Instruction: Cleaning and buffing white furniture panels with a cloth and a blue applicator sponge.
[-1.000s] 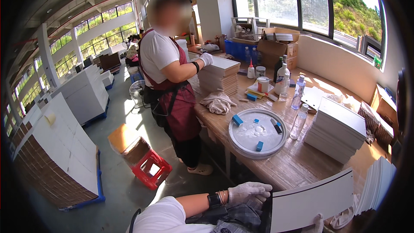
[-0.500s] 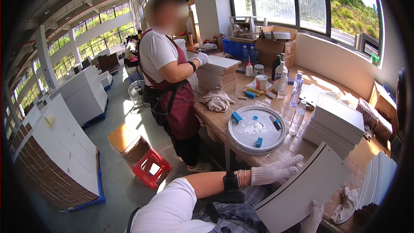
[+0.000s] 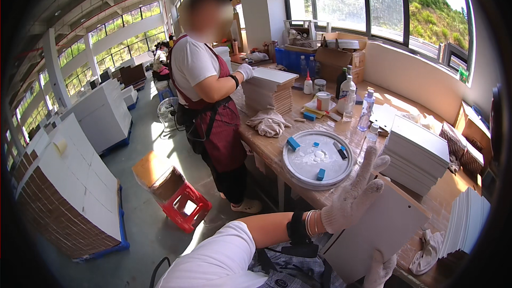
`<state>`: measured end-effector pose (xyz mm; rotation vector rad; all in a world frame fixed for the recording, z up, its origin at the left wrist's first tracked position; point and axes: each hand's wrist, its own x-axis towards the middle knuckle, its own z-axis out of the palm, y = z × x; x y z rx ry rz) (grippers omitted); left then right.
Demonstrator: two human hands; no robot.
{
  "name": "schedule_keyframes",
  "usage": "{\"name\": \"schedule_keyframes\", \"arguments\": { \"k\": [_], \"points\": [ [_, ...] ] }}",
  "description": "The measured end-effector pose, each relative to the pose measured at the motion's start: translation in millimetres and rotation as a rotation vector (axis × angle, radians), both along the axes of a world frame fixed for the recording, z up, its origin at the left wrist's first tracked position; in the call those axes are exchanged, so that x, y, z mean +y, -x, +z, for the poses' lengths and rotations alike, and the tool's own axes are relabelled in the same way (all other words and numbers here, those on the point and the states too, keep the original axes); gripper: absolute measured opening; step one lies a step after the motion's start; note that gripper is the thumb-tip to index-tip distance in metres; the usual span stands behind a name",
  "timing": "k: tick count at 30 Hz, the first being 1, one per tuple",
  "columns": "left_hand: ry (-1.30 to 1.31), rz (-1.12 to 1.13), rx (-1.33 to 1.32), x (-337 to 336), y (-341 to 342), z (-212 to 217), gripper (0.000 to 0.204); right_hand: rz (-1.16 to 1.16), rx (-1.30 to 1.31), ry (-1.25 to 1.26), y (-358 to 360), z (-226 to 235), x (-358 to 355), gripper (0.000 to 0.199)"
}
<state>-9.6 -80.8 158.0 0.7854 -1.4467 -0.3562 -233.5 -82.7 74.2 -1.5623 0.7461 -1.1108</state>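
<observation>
Close in, the person holds a flat white board (image 3: 381, 232) tilted up at the edge of the wooden table (image 3: 277, 152); the right hand (image 3: 380, 273) in a white glove props it from below, and how its fingers close cannot be told; the left hand (image 3: 354, 194), also gloved, lies on the board's top face with fingers spread wide, not pinching; this looks like the step of steadying or wiping the board; next it likely needs a firm hold and a free spot to lay it. Just past it sits a round grey tray (image 3: 318, 159) with little blue blocks; right of that, a stack of white boards (image 3: 417, 153); farther off, another person in a red apron (image 3: 224, 133) works at a second pile.
</observation>
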Motion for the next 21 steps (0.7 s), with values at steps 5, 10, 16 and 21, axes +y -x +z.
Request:
{"name": "schedule_keyframes", "arguments": {
  "k": [5,10,16,21],
  "points": [
    [-0.057,0.157,-0.11,20,19,-20,0.07,-0.138,-0.131,0.078,1,4,6,0.025],
    [-0.273,-0.133,-0.089,28,25,-47,0.071,-0.414,-0.047,0.368,39,-82,-43,0.023],
    [-0.51,-0.155,-0.3,40,18,-54,0.076,-1.399,0.832,0.986,88,-149,-102,0.037],
    [-0.652,-0.226,-0.43,42,3,-75,0.076,-0.931,0.446,1.231,61,-1,-46,0.026]
  ]
}}
